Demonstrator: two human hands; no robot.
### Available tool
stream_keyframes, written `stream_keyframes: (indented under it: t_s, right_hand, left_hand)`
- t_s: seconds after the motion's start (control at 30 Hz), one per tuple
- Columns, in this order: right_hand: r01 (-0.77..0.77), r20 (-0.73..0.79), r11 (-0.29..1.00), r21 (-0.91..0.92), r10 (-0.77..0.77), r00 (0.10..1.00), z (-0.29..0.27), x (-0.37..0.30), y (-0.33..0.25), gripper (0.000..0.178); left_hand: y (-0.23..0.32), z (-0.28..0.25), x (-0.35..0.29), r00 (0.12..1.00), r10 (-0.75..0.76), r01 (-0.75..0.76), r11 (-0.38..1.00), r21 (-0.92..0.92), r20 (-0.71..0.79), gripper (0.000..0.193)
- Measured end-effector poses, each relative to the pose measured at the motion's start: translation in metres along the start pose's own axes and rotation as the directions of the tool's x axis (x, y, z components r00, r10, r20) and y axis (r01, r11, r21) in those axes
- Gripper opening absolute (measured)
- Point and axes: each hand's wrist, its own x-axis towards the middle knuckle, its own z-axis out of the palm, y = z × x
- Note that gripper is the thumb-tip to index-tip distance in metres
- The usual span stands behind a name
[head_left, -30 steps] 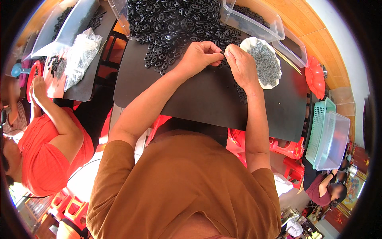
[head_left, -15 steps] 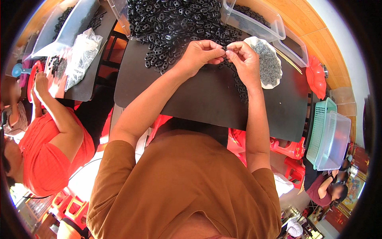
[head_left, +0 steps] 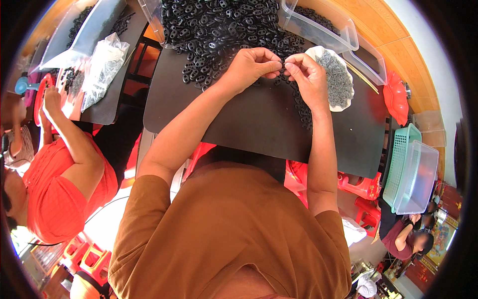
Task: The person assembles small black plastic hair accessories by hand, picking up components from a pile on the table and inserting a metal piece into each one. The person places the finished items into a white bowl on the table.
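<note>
Above the dark table my left hand (head_left: 255, 69) and my right hand (head_left: 307, 78) meet fingertip to fingertip, both closed in a pinch. Between them is a small black piece (head_left: 283, 67), mostly hidden by the fingers. A big heap of black oval plastic pieces with two holes (head_left: 224, 30) lies just beyond my left hand. Beside my right hand stands a white scalloped dish (head_left: 350, 94) full of small grey parts (head_left: 334, 77). A trail of smaller black parts (head_left: 302, 109) runs down the table under my right wrist.
Clear plastic bins (head_left: 323, 32) stand at the far side, next to thin wooden sticks (head_left: 362, 74) and a red scalloped dish (head_left: 396, 97). A green basket (head_left: 398, 164) is at the right. On the left a person in red (head_left: 69, 184) works at another table with a plastic bag (head_left: 103, 70).
My hands stay in nearly the same place, with the fingertips shifted slightly. The view has moved a little. The person at the left has moved an arm slightly.
</note>
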Motion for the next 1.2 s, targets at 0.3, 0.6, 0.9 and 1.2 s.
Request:
stream_keyframes:
  t_s: [0.3,0.6,0.9,1.2]
  right_hand:
    - [0.027,0.003,0.999,-0.039,-0.026,1.000,0.008,0.001,-0.004,0.008]
    - [-0.027,-0.037,0.975,0.222,0.036,0.999,0.016,0.001,0.000,0.012]
    - [0.010,-0.053,0.960,0.279,0.005,0.999,0.009,-0.002,0.004,0.006]
    - [-0.020,-0.045,0.967,0.256,0.033,0.998,0.008,0.000,0.011,0.004]
  left_hand:
    - [-0.002,0.001,0.000,1.000,0.020,-0.020,0.998,-0.057,-0.003,0.010]
    - [0.005,0.003,-0.001,0.997,0.055,-0.062,0.990,-0.125,-0.057,0.008]
    - [0.042,-0.047,-0.034,0.962,0.232,-0.163,0.912,0.377,-0.145,0.021]
    - [0.044,-0.050,-0.033,0.898,0.434,-0.272,0.415,0.868,0.074,0.013]
